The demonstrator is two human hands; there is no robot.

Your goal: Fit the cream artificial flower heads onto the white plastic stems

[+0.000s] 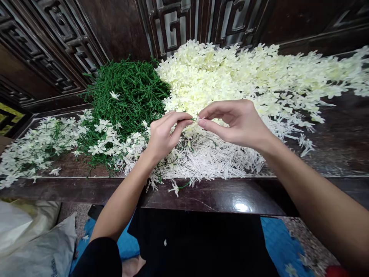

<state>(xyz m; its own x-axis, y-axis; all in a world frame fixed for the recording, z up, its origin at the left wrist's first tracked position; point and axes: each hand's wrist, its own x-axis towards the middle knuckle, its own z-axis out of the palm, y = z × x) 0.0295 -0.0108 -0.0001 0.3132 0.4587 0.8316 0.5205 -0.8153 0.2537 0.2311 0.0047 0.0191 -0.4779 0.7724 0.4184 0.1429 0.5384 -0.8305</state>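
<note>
My left hand and my right hand meet above a dark wooden table, fingertips pinched together on a small green stem piece with a tiny white part. Below the hands lies a heap of white spiky plastic pieces. Behind them spreads a big pile of cream artificial flower petals. To the left sits a mound of green plastic stems. Finished sprigs with white flowers lie at the far left.
Dark carved wooden panels rise behind the table. One loose flower sprig rests on the table's front edge. A pale plastic sack lies on the floor at lower left, and a blue mat sits under my legs.
</note>
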